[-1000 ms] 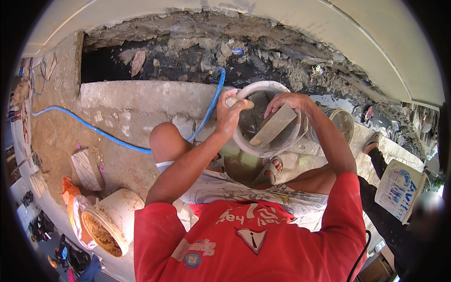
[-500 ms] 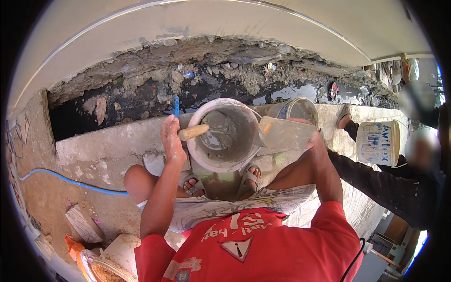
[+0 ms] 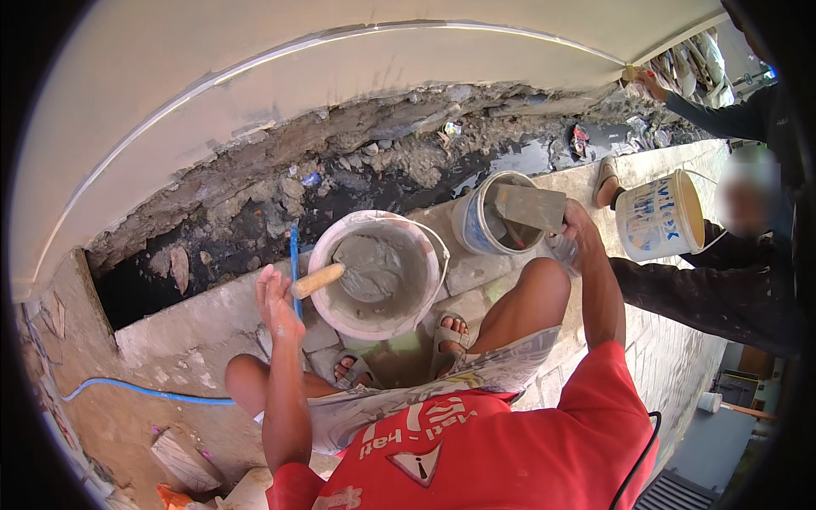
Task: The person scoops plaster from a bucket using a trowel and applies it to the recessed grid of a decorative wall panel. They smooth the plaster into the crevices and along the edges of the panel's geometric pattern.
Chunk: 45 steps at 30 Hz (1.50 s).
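My left hand [image 3: 280, 306] is open, fingers spread, just left of a wooden tool handle [image 3: 319, 280]. That handle lies across the rim of a round whitish bucket [image 3: 320, 316] in front of my feet. Wet grey mortar [image 3: 378, 268] fills part of the bucket, and the tool's other end is sunk in it. My right hand [image 3: 580, 219] grips the right edge of a flat rectangular grey plate [image 3: 529, 206]. The plate is over the mouth of a smaller white bucket [image 3: 469, 228] with a dark inside, whose contents are mostly hidden.
Beyond the buckets runs a ditch [image 3: 340, 200] of dark water and rubble below a beige wall [image 3: 255, 110]. A blue hose [image 3: 153, 391] crosses at left. At right, a co-worker's dark sleeve [image 3: 718, 115] reaches to the wall, by a white paint bucket [image 3: 650, 223].
My right hand has carried the plate from beside the mortar bucket to over the smaller bucket. The whole view has shifted. My left hand stays open near the wooden handle.
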Tool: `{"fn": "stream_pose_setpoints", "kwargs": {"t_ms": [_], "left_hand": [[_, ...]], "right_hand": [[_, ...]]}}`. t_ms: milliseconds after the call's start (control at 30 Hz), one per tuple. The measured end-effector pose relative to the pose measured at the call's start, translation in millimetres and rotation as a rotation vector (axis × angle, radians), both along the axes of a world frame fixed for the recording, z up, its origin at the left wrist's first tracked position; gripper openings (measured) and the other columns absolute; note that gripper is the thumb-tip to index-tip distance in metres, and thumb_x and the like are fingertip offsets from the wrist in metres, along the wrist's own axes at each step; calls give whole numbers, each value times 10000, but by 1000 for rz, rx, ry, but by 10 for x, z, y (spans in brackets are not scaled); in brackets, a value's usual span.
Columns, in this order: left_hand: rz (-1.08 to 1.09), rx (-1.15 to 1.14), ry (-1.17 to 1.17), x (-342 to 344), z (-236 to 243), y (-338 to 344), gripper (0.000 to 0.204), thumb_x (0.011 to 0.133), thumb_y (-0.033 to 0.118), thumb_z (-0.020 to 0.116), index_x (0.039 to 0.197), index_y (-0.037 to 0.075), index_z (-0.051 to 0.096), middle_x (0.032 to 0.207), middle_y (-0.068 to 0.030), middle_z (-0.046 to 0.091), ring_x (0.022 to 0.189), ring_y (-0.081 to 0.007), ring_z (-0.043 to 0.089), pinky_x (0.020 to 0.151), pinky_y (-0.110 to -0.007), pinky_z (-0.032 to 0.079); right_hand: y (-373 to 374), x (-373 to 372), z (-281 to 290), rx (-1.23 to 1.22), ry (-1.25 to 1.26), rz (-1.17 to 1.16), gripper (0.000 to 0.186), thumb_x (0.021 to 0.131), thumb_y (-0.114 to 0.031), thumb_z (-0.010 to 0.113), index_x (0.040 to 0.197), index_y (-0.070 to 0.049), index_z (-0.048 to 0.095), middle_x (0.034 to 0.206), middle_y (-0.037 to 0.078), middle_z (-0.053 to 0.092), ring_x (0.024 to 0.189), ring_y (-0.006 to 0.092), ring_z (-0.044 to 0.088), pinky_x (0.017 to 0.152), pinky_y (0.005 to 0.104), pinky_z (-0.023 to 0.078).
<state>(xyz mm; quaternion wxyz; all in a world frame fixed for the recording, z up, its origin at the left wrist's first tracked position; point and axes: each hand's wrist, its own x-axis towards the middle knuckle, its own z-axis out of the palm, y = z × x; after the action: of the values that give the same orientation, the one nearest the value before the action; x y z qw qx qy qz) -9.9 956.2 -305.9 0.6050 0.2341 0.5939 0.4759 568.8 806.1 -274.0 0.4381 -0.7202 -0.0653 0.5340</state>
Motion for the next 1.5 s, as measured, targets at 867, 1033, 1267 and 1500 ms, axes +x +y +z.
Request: {"fn": "stream_pose_setpoints", "kwargs": {"t_ms": [867,1033,1267,1500], "left_hand": [[-57,49,-9,-2,-6,-30,282,881,141,598,1154,76,566,950,-9,530,835,-133,536,787,-283,459],[-62,19,-3,41,-5,2,293,884,146,597,1166,76,561,990,-13,524,853,-133,537,798,-278,453],[-50,28,-6,44,-19,17,317,900,158,576,1208,92,539,1048,-21,547,888,-141,544,816,-290,445],[16,-49,35,122,40,178,297,876,167,605,1161,99,557,1009,-26,546,862,-144,537,807,-289,449]], "right_hand": [[124,-496,-339,41,-526,95,197,891,-106,505,1003,-15,639,934,92,612,701,187,598,405,283,507],[-203,-163,-636,95,-218,-78,222,941,-171,448,1069,-68,596,923,63,614,636,158,575,404,262,491],[-675,-430,-144,393,266,-421,321,973,-377,451,1120,-125,586,921,17,652,571,92,582,372,209,444],[-468,-770,22,837,526,-403,452,944,-424,482,1240,-88,544,1148,94,637,865,218,655,631,346,555]]}}
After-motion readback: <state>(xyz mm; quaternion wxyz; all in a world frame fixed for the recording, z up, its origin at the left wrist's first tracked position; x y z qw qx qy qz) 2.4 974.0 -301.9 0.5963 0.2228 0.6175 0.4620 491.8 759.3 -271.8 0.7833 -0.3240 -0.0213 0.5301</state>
